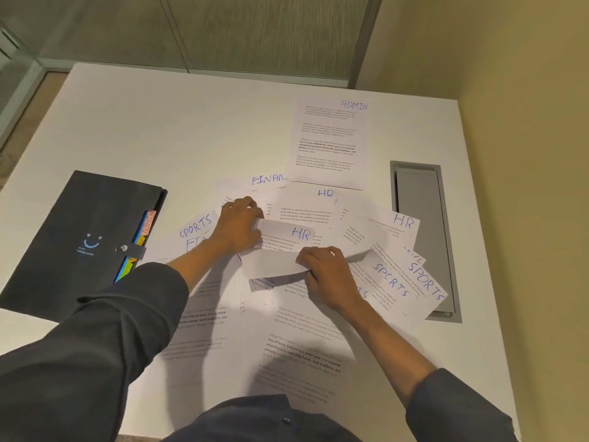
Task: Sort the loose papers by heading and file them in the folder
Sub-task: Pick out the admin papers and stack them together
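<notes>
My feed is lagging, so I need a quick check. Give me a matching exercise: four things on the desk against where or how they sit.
Things:
1. ADMIN sheet
2. folder
3. HR sheet
4. grey hatch

Places:
A. gripped by both hands
B. lying apart at the far side
C. left of the pile, clasp shut
D. set into the desk, right of the pile

Pairs: 1-B, 2-C, 3-A, 4-D

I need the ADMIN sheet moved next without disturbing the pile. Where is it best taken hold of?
Take the ADMIN sheet by its far edge or top right corner, coming from the far side. Its near edge overlaps the FINANCE sheet, while its upper part lies alone on bare table, leaving room for a pinch grip.
</notes>
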A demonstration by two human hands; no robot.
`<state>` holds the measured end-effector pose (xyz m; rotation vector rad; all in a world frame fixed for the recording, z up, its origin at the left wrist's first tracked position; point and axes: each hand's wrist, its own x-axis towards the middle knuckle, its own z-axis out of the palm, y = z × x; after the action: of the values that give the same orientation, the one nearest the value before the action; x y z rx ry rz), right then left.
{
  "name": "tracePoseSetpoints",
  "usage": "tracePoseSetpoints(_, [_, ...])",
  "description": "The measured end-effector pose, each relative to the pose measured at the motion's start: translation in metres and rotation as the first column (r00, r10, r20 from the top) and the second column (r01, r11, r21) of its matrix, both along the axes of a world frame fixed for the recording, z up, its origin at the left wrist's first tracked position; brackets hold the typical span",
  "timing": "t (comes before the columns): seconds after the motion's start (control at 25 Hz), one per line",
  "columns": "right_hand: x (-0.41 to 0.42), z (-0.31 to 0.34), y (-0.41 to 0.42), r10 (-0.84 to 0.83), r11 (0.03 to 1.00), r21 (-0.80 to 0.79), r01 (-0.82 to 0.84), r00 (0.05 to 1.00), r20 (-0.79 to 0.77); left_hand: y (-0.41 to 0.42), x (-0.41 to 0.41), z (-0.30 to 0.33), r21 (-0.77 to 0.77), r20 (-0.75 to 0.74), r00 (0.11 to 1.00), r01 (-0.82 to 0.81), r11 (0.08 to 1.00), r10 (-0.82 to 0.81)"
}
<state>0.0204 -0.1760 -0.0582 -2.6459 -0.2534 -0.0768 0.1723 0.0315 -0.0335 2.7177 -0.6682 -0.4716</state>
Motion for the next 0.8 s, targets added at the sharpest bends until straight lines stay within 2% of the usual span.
tracePoseSetpoints(0.08, [0.002,0.0,-0.003,-0.063,0.998,-0.022,0.062,0.998,-0.022,0.0,-0.007,0.002,-0.062,0.052,0.997,0.051,0.997,-0.048])
tracePoseSetpoints(0.2, [0.009,0.002,-0.01,-0.122,0.99,-0.08,0.112,0.985,-0.126,-0.006,-0.018,0.012,-0.042,0.112,0.983,0.15,0.988,-0.144])
tracePoseSetpoints(0.4, [0.025,0.015,-0.052,-0.228,0.969,-0.159,0.19,0.933,-0.277,-0.025,-0.026,0.031,0.103,-0.005,0.959,0.281,0.954,-0.282])
tracePoseSetpoints(0.6, [0.009,0.029,-0.114,-0.464,0.884,-0.266,0.383,0.788,-0.405,-0.023,-0.032,0.031,0.065,-0.026,0.956,0.295,0.953,-0.294])
tracePoseSetpoints(0.68, [0.001,0.031,-0.13,-0.504,0.863,-0.284,0.417,0.728,-0.464,-0.023,-0.033,0.033,0.037,-0.05,0.961,0.274,0.961,-0.272])
tracePoseSetpoints(0.72, [-0.003,0.03,-0.135,-0.493,0.87,-0.264,0.416,0.72,-0.488,-0.024,-0.034,0.034,0.027,-0.09,0.964,0.254,0.967,-0.251])
tracePoseSetpoints(0.8, [-0.011,0.026,-0.135,-0.415,0.889,-0.077,0.451,0.725,-0.55,-0.031,-0.037,0.037,0.019,-0.193,0.957,0.226,0.974,-0.219])
